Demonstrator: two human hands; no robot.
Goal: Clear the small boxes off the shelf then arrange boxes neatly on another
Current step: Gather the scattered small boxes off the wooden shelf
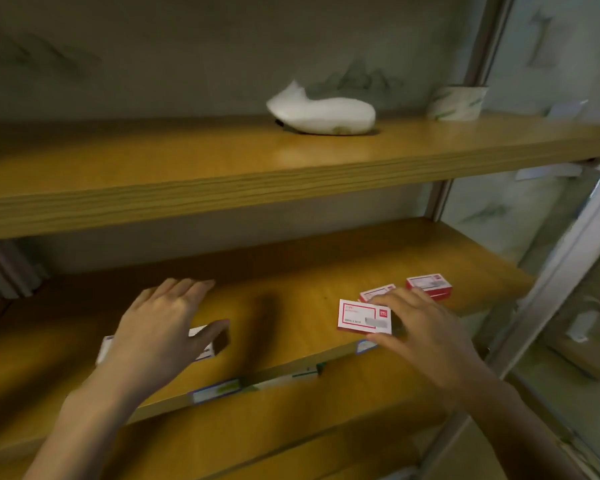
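We saw three small flat boxes at the right end of the lower shelf (291, 271), each white on top with a red frame and red sides. The front box (361, 316) lay face up near the shelf's front edge at centre right of the frame. Its long axis ran left to right and dipped slightly toward the right. The right hand (426, 327) had its fingers spread and bent over that box's right end, and pinched it between the thumb at the near edge and the forefinger at the far edge. The second box (376, 292) lay just behind, half hidden by those fingers. The third box (429, 285) sat farther right, apart from the hand, its long side also running across the frame.

At lower left the left hand (163, 327) stretched flat, fingers together and thumb out, over a pale box (198, 332). We could not tell whether it touched. A white figurine (321, 110) and a paper cup (456, 102) stood on the upper shelf (187, 174).
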